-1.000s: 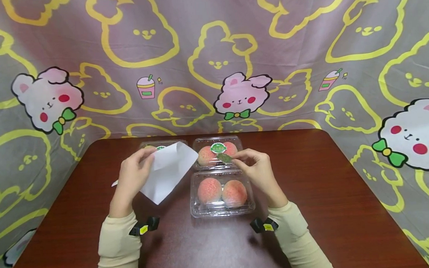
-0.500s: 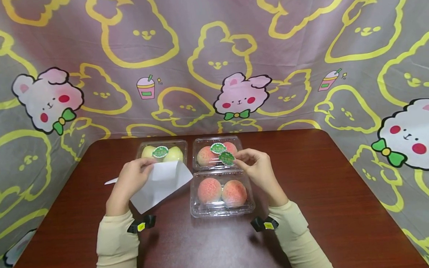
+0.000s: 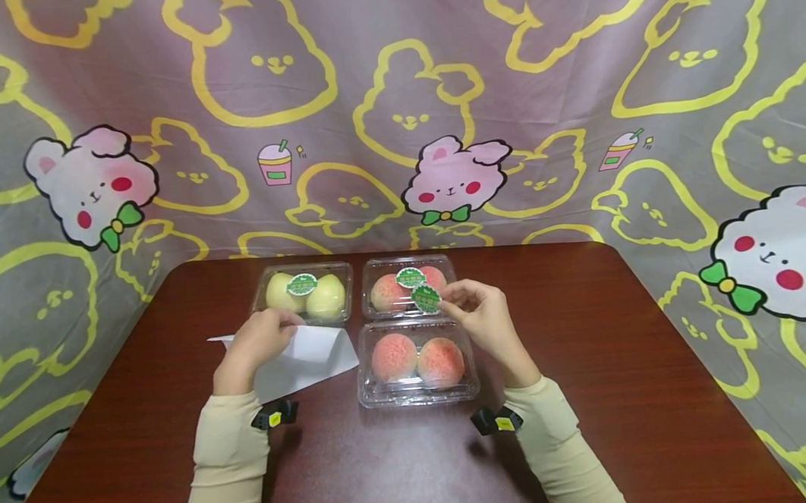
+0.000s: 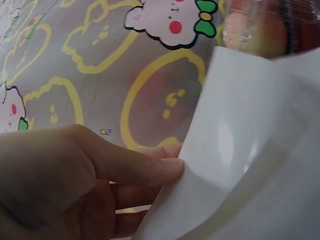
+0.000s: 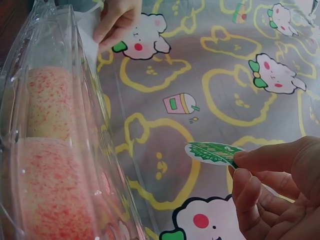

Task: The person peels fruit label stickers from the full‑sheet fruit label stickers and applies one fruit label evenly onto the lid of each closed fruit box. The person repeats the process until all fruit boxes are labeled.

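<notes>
My left hand [image 3: 262,341] pinches the edge of a white paper sheet [image 4: 240,115], which bends down toward the table in front of the pears. Between the thumb and finger of my right hand [image 3: 480,308] is a green and white round sticker [image 5: 212,153], held above the peach boxes. Below it sits a clear plastic box [image 3: 416,397] with two peaches [image 3: 440,362] and no label showing on its lid. Behind that, another clear box [image 3: 376,266] of peaches carries a green label [image 3: 410,278].
At the back left, a clear box [image 3: 342,273] holds two pale green pears [image 3: 325,295] under a green label [image 3: 302,284]. All stand on a dark red-brown table [image 3: 571,334]. A patterned cloth [image 3: 342,133] hangs around the back and sides.
My left hand has lowered the paper sheet toward the table, uncovering the pear box. The sticker in my right hand has turned so its green face shows; that hand has barely moved.
</notes>
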Demonstrator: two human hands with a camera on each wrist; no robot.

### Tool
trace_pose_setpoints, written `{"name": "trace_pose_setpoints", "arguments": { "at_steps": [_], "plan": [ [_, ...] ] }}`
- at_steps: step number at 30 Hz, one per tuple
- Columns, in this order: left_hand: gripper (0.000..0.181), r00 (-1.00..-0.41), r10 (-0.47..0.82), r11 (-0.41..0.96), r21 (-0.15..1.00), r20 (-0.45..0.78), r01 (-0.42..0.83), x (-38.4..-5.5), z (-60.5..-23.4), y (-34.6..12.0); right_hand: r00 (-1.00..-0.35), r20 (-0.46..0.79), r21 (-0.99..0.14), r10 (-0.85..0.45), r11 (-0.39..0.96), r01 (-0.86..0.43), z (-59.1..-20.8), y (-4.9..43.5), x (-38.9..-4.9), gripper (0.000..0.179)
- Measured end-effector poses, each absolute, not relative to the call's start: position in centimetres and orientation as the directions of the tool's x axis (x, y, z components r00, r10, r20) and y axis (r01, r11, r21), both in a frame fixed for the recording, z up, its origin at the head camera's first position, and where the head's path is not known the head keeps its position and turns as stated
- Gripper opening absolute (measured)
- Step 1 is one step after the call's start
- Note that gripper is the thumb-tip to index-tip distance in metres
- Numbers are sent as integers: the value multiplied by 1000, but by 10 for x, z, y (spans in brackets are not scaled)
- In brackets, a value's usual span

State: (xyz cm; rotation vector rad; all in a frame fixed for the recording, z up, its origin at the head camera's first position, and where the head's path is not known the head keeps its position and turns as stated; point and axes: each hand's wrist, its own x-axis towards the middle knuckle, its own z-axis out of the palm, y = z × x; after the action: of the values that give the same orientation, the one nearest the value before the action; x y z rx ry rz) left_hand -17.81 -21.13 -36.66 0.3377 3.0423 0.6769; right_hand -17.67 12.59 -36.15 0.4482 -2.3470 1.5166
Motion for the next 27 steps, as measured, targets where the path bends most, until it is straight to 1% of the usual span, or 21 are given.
{"name": "trace_pose_setpoints", "arguments": {
  "at_steps": [9, 14, 18, 23, 27],
  "plan": [
    [20, -979, 197, 915, 368, -44, 167, -184, -377, -206, -924, 367, -834, -104, 403, -377, -364, 125, -177, 12],
    [20, -980, 188, 928, 338, -67, 155, -185, -381, -203, -925, 365, -828, -104, 419, -374, -364, 124, -178, 12],
    [20, -982, 176, 938, 315, -74, 145, -185, -384, -199, -925, 365, -828, -107, 417, -375, -364, 124, -179, 12],
    [20, -985, 165, 948, 284, -49, 144, -186, -385, -197, -926, 363, -830, -108, 414, -374, -364, 125, -178, 12],
    [22, -988, 151, 947, 291, -32, 135, -185, -381, -197, -923, 365, -831, -120, 404, -381, -363, 125, -178, 11]
  ]
}}
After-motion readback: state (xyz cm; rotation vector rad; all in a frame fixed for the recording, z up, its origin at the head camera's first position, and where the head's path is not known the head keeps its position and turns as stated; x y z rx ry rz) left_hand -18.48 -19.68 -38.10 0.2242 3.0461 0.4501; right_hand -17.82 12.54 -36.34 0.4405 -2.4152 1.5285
